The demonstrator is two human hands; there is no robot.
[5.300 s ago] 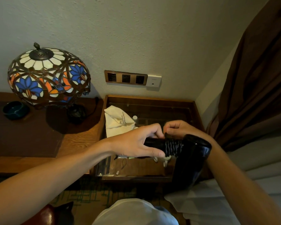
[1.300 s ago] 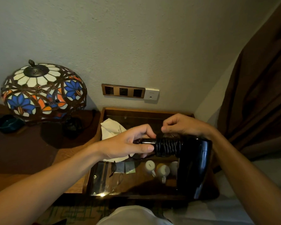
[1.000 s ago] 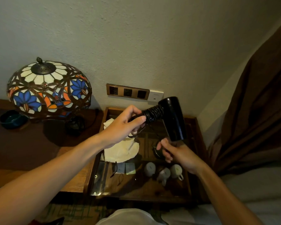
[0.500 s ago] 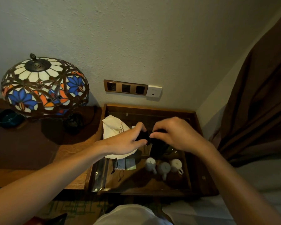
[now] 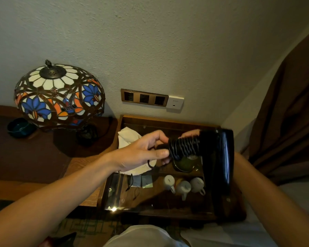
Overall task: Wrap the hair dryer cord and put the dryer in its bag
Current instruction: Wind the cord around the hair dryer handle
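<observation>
The black hair dryer (image 5: 218, 157) hangs in the air over the glass-topped side table (image 5: 168, 120), its barrel pointing down. Its black cord (image 5: 184, 147) is coiled tightly round the handle. My left hand (image 5: 143, 154) pinches the handle's end, with a loose loop of cord below its fingers. My right hand (image 5: 190, 134) is mostly hidden behind the dryer and holds it from the far side; only its fingertips show above the coil. The cream cloth bag (image 5: 128, 138) lies on the table's left part, partly behind my left hand.
Under the glass are three white cups (image 5: 183, 186) and a dark round dish (image 5: 184, 163). A stained-glass lamp (image 5: 59, 95) and a teal bowl (image 5: 20, 126) stand on the desk at left. Wall sockets (image 5: 144, 98) are above the table. A brown curtain (image 5: 292, 113) hangs at right.
The dryer came up from low over the table and turned, so its barrel now hangs down at the right. My left hand stayed on the handle end; my right hand moved behind the dryer.
</observation>
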